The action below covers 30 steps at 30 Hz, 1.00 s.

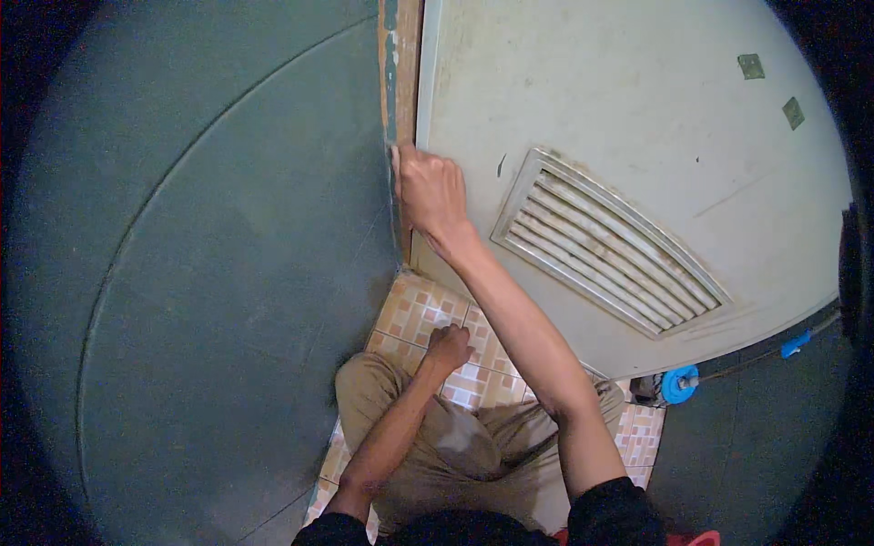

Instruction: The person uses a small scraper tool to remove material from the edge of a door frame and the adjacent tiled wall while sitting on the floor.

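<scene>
My right hand (432, 189) reaches up and forward to the wooden door frame (406, 82), its fingers curled and pressed against the frame's edge. Whatever it may hold there is covered by the fingers. Worn, chipped paint and bare wood show on the frame above the hand. Lower down, my left hand (451, 347) is closed in a fist above the tiled floor (410, 305), in front of my bent knee. The inside of that fist is turned away from view.
A dark green wall (228, 227) fills the left side. The pale door (619, 91) with a louvred vent (610, 241) stands at the right, marked by two small green patches. By the door's lower edge is a bottle-like container with a blue top (679, 385).
</scene>
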Available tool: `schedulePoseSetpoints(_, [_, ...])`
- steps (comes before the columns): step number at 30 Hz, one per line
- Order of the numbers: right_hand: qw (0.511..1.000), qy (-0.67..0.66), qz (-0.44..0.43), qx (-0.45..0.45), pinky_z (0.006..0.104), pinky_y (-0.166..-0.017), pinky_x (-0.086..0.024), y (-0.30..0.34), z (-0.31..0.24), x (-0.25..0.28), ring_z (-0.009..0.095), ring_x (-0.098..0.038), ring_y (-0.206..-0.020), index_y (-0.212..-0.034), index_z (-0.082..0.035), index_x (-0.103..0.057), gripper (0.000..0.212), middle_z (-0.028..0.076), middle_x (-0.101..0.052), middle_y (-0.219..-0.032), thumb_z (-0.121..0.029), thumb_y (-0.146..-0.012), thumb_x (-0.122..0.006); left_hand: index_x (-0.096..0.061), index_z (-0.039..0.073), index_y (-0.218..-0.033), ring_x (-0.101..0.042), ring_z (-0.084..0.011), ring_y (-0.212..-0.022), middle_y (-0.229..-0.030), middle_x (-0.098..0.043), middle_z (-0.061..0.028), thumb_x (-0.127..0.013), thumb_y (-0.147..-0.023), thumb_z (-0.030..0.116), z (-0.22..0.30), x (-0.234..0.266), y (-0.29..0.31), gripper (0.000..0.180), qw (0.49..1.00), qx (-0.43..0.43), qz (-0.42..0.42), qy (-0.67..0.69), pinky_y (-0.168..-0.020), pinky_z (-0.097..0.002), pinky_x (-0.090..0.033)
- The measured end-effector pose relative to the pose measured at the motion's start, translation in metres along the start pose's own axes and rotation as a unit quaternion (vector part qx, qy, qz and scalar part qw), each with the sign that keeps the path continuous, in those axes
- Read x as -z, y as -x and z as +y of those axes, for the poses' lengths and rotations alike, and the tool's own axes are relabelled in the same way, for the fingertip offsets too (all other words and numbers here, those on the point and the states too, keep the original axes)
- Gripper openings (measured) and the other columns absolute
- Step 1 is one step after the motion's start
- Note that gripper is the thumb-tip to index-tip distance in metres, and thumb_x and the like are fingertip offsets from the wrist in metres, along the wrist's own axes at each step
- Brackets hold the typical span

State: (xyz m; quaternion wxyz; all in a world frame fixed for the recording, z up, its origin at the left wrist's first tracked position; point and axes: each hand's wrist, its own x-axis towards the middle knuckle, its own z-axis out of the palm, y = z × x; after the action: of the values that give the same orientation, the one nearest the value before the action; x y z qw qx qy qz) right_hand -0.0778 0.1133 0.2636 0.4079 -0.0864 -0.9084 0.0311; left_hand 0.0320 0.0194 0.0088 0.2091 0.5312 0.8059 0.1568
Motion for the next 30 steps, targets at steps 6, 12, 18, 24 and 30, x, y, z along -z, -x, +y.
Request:
schedulePoseSetpoints(6, [0.994, 0.012, 0.11, -0.001, 0.0435, -0.049, -0.047, -0.044, -0.013, 0.036, 0.034, -0.06, -0.053, -0.079, -0.001, -0.058, 0.019, 0.018, -0.059, -0.059, -0.017, -0.091, -0.057, -0.064, 0.0, -0.098, -0.063, -0.0371, -0.094, -0.1, -0.063, -0.0207, -0.067, -0.079, 0.034, 0.003, 0.006, 0.003, 0.039, 1.0, 0.01, -0.009, -0.002, -0.084, -0.049, -0.048])
schedulePoseSetpoints(12, [0.996, 0.004, 0.087, -0.006, 0.0418, -0.048, -0.047, -0.015, -0.007, 0.019, 0.032, -0.06, -0.052, -0.079, -0.002, -0.057, 0.017, 0.015, -0.058, -0.057, -0.015, -0.09, -0.057, -0.063, 0.0, -0.102, -0.062, -0.0345, -0.098, -0.102, -0.063, -0.0195, -0.066, -0.081, 0.037, 0.007, 0.011, 0.004, 0.042, 0.999, 0.02, -0.029, -0.004, -0.086, -0.0503, -0.046])
schedulePoseSetpoints(18, [0.999, 0.019, 0.033, 0.0, 0.0418, -0.048, -0.048, 0.012, -0.005, 0.001, 0.032, -0.061, -0.054, -0.082, -0.001, -0.057, 0.015, 0.015, -0.059, -0.059, -0.013, -0.09, -0.056, -0.063, 0.0, -0.103, -0.061, -0.0347, -0.101, -0.104, -0.062, -0.0198, -0.067, -0.081, 0.035, 0.001, 0.003, 0.003, 0.041, 1.0, 0.016, -0.007, -0.003, -0.088, -0.0502, -0.045])
schedulePoseSetpoints(24, [0.997, 0.063, -0.032, 0.034, 0.038, -0.049, -0.054, 0.016, 0.0, 0.004, 0.03, -0.067, -0.058, -0.086, 0.001, -0.06, 0.011, 0.016, -0.065, -0.067, -0.007, -0.078, -0.057, -0.064, 0.0, -0.099, -0.062, -0.0363, -0.098, -0.101, -0.063, -0.0209, -0.067, -0.081, 0.033, 0.001, 0.004, 0.002, 0.038, 1.0, 0.006, -0.004, 0.001, -0.086, -0.0498, -0.046])
schedulePoseSetpoints(30, [0.998, 0.039, -0.038, 0.028, 0.0422, -0.053, -0.052, 0.007, 0.002, 0.008, 0.034, -0.066, -0.063, -0.084, 0.0, -0.059, 0.01, 0.018, -0.064, -0.069, -0.008, -0.083, -0.055, -0.063, 0.001, -0.097, -0.061, -0.036, -0.098, -0.099, -0.063, -0.0199, -0.067, -0.079, 0.03, 0.001, 0.005, 0.003, 0.034, 1.0, -0.001, -0.008, 0.012, -0.086, -0.0494, -0.046])
